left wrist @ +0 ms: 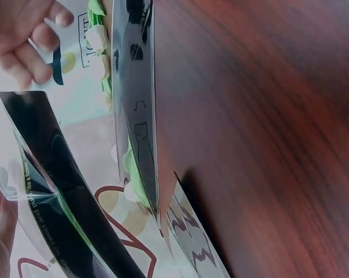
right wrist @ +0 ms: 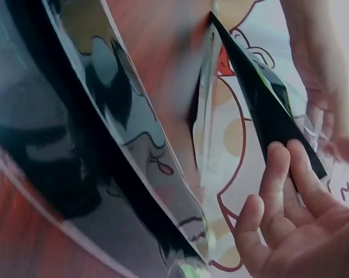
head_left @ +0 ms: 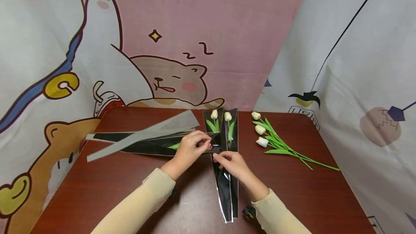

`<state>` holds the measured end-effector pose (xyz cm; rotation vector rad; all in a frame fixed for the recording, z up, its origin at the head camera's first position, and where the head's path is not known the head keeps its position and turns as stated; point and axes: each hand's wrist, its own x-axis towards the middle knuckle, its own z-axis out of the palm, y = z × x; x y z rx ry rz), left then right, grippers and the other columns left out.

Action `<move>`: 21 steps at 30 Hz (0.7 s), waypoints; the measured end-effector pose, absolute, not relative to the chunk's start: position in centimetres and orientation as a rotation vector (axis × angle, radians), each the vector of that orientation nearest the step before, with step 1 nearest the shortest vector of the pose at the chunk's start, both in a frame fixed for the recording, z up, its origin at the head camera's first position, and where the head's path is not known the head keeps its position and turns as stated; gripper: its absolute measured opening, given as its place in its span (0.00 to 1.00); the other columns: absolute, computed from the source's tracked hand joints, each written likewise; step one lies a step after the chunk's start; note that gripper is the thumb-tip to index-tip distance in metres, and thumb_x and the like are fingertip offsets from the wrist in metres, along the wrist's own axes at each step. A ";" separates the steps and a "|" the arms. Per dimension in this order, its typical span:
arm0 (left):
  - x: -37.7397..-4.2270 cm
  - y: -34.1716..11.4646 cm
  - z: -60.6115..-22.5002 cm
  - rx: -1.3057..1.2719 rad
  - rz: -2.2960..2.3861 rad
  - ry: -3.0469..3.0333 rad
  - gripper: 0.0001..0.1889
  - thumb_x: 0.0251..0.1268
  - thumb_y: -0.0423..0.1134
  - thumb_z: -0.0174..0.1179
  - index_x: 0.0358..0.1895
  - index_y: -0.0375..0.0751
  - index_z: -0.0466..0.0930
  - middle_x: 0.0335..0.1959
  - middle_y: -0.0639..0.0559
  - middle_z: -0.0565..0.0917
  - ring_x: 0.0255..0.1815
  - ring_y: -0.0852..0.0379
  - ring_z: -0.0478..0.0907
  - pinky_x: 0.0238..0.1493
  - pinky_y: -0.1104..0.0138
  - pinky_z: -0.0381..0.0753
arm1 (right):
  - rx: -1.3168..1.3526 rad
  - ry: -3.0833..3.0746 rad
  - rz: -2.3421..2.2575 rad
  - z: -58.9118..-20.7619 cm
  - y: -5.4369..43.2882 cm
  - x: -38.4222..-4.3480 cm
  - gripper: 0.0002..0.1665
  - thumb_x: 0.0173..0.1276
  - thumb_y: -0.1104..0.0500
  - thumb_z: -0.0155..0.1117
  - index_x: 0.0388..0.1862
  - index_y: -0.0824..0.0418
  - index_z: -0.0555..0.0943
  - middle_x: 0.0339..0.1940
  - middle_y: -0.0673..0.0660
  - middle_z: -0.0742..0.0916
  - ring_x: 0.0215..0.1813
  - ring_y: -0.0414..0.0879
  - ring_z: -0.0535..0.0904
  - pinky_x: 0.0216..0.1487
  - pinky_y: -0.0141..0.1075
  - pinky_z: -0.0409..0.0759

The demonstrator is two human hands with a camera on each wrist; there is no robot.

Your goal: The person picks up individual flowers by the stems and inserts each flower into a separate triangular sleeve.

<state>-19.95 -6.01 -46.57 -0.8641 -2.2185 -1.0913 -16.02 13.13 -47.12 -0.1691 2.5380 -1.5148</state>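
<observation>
A black-backed clear flower sleeve (head_left: 152, 148) points left, a green leaf (head_left: 173, 146) visible inside it. Its wide end is between both hands. My left hand (head_left: 191, 147) pinches the clear film at that end; in the left wrist view its fingers (left wrist: 2, 217) show at the film's edge. With thumb and fingertips, my right hand (head_left: 232, 163) grips the near corner of the same end. The right wrist view has its fingers (right wrist: 273, 174) against the black panel (right wrist: 267, 110). Beneath the hands lie two filled sleeves (head_left: 234, 176), each with a white tulip (head_left: 228, 116) at the far end.
Three loose white tulips (head_left: 260, 129) with long green stems (head_left: 300, 155) lie on the right of the brown table (head_left: 113, 198). Grey-edged flat sleeves (head_left: 143, 133) cross at the left. A cartoon-print cloth (head_left: 234, 39) hangs behind the table.
</observation>
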 end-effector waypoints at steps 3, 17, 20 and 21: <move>-19.8 -5.8 -46.5 -0.911 -0.965 -2.212 0.03 0.58 0.33 0.64 0.34 0.44 0.85 0.34 0.56 0.83 0.34 0.62 0.79 0.35 0.72 0.80 | -0.155 2.526 -1.604 -47.3 12.7 -16.2 0.18 0.67 0.50 0.61 0.35 0.65 0.86 0.33 0.64 0.87 0.28 0.46 0.84 0.34 0.30 0.75; -19.1 -5.5 -46.2 -1.141 -0.558 -2.094 0.04 0.57 0.34 0.65 0.35 0.42 0.86 0.36 0.54 0.83 0.39 0.60 0.81 0.41 0.72 0.81 | -0.277 2.665 -1.655 -47.4 12.7 -16.4 0.08 0.65 0.60 0.63 0.27 0.59 0.85 0.27 0.58 0.87 0.33 0.43 0.83 0.36 0.27 0.76; -19.3 -5.8 -46.5 -1.072 -0.663 -2.150 0.06 0.58 0.36 0.65 0.38 0.43 0.85 0.39 0.53 0.83 0.42 0.59 0.80 0.44 0.70 0.81 | -0.310 2.698 -1.631 -47.4 12.8 -16.5 0.08 0.65 0.59 0.63 0.28 0.58 0.85 0.30 0.54 0.87 0.34 0.41 0.82 0.37 0.28 0.77; -19.3 -6.0 -46.6 -1.030 -0.712 -2.183 0.07 0.59 0.36 0.65 0.40 0.44 0.85 0.40 0.53 0.83 0.43 0.58 0.80 0.45 0.68 0.81 | -0.311 2.707 -1.625 -47.4 12.9 -16.5 0.08 0.65 0.59 0.63 0.28 0.57 0.85 0.31 0.53 0.87 0.35 0.40 0.82 0.38 0.28 0.77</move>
